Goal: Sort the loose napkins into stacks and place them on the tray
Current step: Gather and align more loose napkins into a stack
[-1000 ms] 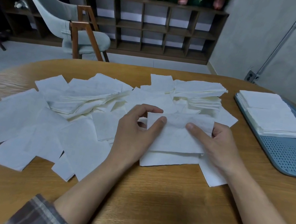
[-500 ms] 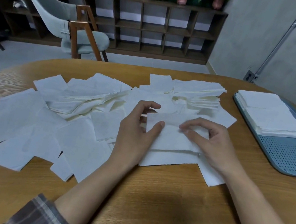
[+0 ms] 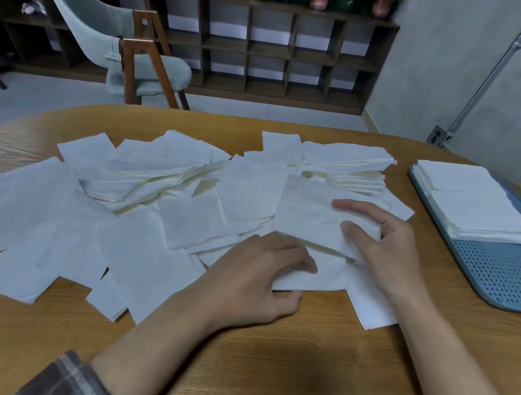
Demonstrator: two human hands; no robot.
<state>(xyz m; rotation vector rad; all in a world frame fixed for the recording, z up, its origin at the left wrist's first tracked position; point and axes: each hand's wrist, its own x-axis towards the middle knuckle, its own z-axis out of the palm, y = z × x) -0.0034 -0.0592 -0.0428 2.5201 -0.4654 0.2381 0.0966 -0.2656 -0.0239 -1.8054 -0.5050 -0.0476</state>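
**One napkin raised over the gathering pile**

Wooden table (image 3: pixel 231 359) carries a wide scatter of loose napkins (image 3: pixel 85 207), so most sorting remains, I judge. Blue perforated tray (image 3: pixel 506 282) sits at right within reach, holding two finished stacks (image 3: pixel 469 208). Left hand (image 3: pixel 251 279) curls over a small pile (image 3: pixel 325 277), pinning it square. Right hand (image 3: pixel 388 247) pinches one napkin (image 3: pixel 310 213) by its right edge, tilted above that pile, likely to add it.

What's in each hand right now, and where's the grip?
Right hand pinches a lifted napkin at its right edge. Left hand pinches the near-left corner of the small pile beneath.
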